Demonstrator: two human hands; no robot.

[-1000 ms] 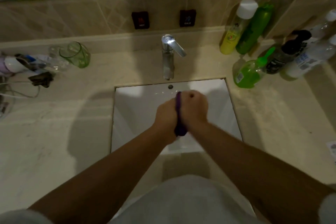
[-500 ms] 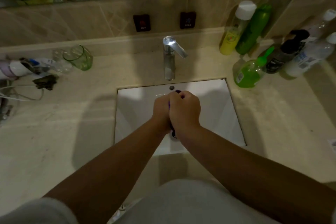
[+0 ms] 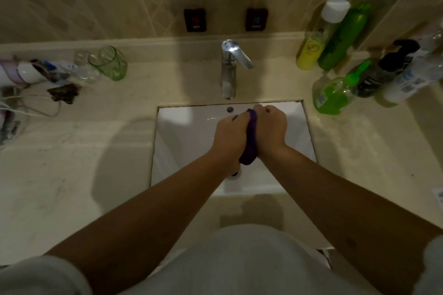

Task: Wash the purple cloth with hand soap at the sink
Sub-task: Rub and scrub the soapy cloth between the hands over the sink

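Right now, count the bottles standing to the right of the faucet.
5 at least. A yellow bottle and a dark green bottle stand against the back wall; nearer are a green pump bottle, a black pump bottle and a white bottle. More may lie beyond the frame's edge.

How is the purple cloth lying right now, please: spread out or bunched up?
Bunched up. The purple cloth shows only as a narrow wad squeezed between the left hand and right hand, over the sink.
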